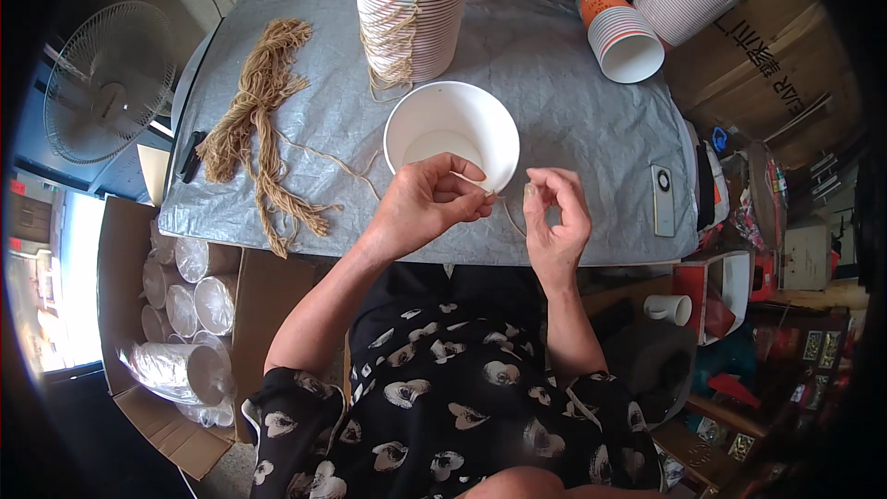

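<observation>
My left hand [428, 199] grips the near rim of a white paper cup [452, 132] that lies tilted with its mouth toward me, on a table under a grey cover [554, 83]. My right hand [557, 217] is just right of the cup, fingers pinched on a thin tan string [511, 218] that runs toward the cup's rim. A bundle of tan strings [261, 120] lies on the left of the table, one strand trailing toward my left hand.
A tall stack of orange and white cups [413, 9] with strings hanging stands behind the cup. Two more cup stacks [624, 32] lie at the back right. A small remote-like device [662, 200] sits near the right edge. Left: a fan [106, 83], a carton of wrapped cups [185, 314].
</observation>
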A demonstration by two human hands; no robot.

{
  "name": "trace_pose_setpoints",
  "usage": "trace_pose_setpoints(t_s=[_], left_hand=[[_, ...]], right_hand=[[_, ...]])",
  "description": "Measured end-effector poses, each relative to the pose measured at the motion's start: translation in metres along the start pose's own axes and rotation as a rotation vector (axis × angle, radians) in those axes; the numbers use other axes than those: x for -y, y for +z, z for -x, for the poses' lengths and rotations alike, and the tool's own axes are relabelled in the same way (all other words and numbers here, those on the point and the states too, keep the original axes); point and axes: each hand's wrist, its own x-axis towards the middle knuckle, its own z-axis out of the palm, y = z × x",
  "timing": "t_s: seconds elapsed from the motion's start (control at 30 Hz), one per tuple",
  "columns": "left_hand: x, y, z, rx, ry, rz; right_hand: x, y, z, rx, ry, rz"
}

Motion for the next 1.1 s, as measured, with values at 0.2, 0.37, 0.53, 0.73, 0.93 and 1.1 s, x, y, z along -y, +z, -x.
trace_pose_setpoints(t_s=[0.2, 0.37, 0.53, 0.73, 0.93, 1.1], left_hand=[[0.003, -0.001, -0.002, 0.01, 0.006, -0.008], [-0.003, 0.004, -0.003, 0.014, -0.003, -0.11], [-0.003, 0.003, -0.004, 0.024, -0.018, -0.127], [-0.003, 0.004, -0.003, 0.005, -0.003, -0.137], [0.0, 0.005, -0.003, 0.0, 0.041, -0.113], [0.002, 0.007, -0.004, 0.007, 0.043, -0.195]], right_hand=[[0.016, -0.002, -0.011, 0.232, 0.0, -0.085], [0.001, -0.004, -0.012, 0.382, 0.05, -0.186], [0.007, -0.006, -0.015, 0.353, 0.031, -0.189], [0.023, -0.005, -0.015, 0.278, -0.282, 0.181], [0.019, -0.008, -0.005, 0.295, -0.053, 0.056], [0.021, -0.011, -0.006, 0.295, -0.086, 0.107]])
